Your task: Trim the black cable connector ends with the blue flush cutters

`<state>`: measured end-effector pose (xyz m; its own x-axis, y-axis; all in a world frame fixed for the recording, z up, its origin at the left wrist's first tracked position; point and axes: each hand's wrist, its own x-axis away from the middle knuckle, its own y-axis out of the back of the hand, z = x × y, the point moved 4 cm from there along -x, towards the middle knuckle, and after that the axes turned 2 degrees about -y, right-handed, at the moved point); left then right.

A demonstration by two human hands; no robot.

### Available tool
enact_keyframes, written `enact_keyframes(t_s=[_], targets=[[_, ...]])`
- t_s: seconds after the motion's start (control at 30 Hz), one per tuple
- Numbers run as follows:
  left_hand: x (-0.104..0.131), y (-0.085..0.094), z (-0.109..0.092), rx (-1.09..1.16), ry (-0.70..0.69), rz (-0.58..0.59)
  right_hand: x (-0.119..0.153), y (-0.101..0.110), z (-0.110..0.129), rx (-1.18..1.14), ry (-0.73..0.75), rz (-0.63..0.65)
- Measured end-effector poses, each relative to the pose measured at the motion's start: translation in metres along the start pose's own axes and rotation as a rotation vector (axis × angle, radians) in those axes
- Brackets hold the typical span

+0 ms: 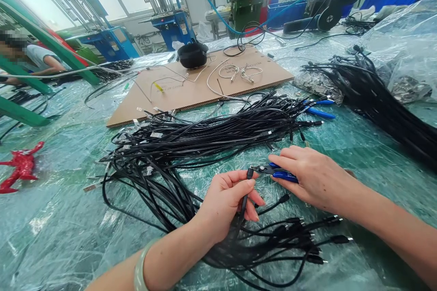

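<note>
Between the thumb and fingers of my left hand [227, 202] is a black cable [250, 173], its connector end pointing up. My right hand [316, 177] is closed around blue-handled flush cutters [285, 175]. The cutter jaws are at the connector's tip; whether they touch it I cannot tell. Under and beside my left hand lies a bunch of black cables [269, 238], many ends with metal plugs. Beyond both hands stretches a larger bundle of black cables [205, 132], with metal plugs at its left end.
Behind the bundle lies flat cardboard [194, 88] bearing a black round object [192, 56] and white cables [235, 72]. Blue-handled pliers [319, 111] and more black cables [378, 91] sit right. A red crumpled object [23, 168] is left. A person [41, 61] sits far left.
</note>
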<state>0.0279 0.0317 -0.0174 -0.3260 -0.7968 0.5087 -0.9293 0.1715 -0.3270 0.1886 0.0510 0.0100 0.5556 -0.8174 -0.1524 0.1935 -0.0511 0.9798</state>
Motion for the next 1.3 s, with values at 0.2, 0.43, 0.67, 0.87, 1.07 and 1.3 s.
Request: enact_keyframes(t_s=[0.2, 0.43, 0.67, 0.87, 1.07, 1.3], targets=[[0.0008, -0.0010, -0.0001, -0.044, -0.018, -0.010, 0.0000, 0.0002, 0.0018, 0.034, 0.025, -0.031], [0.0004, -0.0008, -0.0003, -0.050, -0.025, -0.005, 0.0012, -0.0021, 0.0009, 0.028, 0.011, -0.013], [-0.0005, 0.0001, 0.0004, -0.023, -0.024, 0.005, 0.0040, -0.0030, -0.0045, -0.045, -0.034, 0.013], [-0.0012, 0.0009, -0.0009, 0.058, -0.009, 0.014, 0.0023, -0.0003, -0.0049, -0.066, -0.023, 0.008], [-0.0018, 0.0002, -0.0019, 0.124, 0.006, 0.023, 0.0002, -0.0001, -0.0038, -0.067, -0.019, -0.022], [-0.0023, -0.0006, -0.0012, 0.185, -0.004, 0.091, -0.0003, -0.0002, -0.0021, -0.080, -0.004, -0.032]])
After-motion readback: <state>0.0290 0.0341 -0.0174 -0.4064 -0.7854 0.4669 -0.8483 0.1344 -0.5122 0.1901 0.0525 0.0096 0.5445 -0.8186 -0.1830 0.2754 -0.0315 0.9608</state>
